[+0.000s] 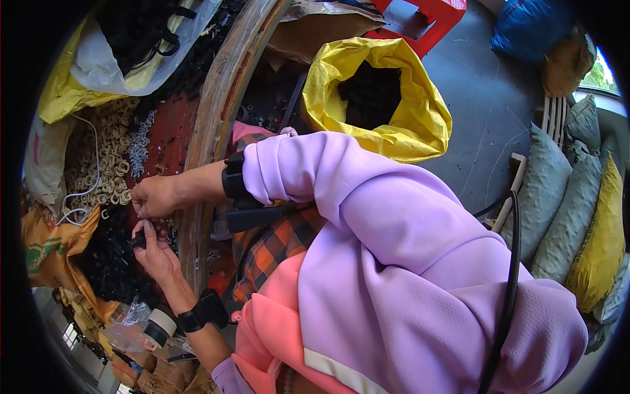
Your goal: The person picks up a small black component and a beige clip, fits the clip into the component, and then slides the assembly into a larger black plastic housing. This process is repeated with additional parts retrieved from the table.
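My left hand (157,255), the lower of the two, is closed on a small black plastic part (138,239) between thumb and fingers. Just above it, the fingers of my right hand (155,196) are bent in a pinch, close to the left thumb tip. Whatever sits in that pinch is too small to make out. Both hands are over a reddish work surface (172,134). Beside them lie a pile of beige ring-shaped parts (108,167), a heap of black parts (115,253) and a small pile of silvery metal pieces (140,141).
A worn wooden edge (220,85) runs under my forearms. A thin white cable (97,154) crosses the beige parts. Below stands a tape roll (159,327). An open yellow sack (420,98) with dark contents and a red crate (446,20) stand on the floor; full sacks (538,184) line the right.
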Demonstrator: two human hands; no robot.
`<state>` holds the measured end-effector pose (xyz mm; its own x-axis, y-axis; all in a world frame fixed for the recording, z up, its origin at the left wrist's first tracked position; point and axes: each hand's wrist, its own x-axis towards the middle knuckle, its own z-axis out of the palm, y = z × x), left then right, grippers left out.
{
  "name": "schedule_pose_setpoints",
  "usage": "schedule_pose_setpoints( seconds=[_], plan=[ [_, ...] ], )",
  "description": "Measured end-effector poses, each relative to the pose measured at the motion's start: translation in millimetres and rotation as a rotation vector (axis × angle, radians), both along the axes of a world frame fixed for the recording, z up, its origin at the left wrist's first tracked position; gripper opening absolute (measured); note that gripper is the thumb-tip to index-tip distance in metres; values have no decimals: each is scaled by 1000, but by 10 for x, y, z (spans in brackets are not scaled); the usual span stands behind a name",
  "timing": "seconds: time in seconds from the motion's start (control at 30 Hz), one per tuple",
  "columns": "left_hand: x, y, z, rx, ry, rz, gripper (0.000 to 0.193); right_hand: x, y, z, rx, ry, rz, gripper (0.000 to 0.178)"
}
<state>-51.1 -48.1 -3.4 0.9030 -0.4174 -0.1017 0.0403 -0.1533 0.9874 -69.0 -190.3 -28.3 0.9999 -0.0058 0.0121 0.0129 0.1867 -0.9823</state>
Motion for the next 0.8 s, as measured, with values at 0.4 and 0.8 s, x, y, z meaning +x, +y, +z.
schedule_pose_setpoints(
  seconds=[0.4, 0.8],
  plan=[
    [59, 66, -39, -114, 176, 10, 19, -84, -51, -36, -692, -274, -510, 25],
    [-43, -11, 40, -59, 42, 0, 19, -89, -43, 14, -245, -99, -35, 26]
  ],
)
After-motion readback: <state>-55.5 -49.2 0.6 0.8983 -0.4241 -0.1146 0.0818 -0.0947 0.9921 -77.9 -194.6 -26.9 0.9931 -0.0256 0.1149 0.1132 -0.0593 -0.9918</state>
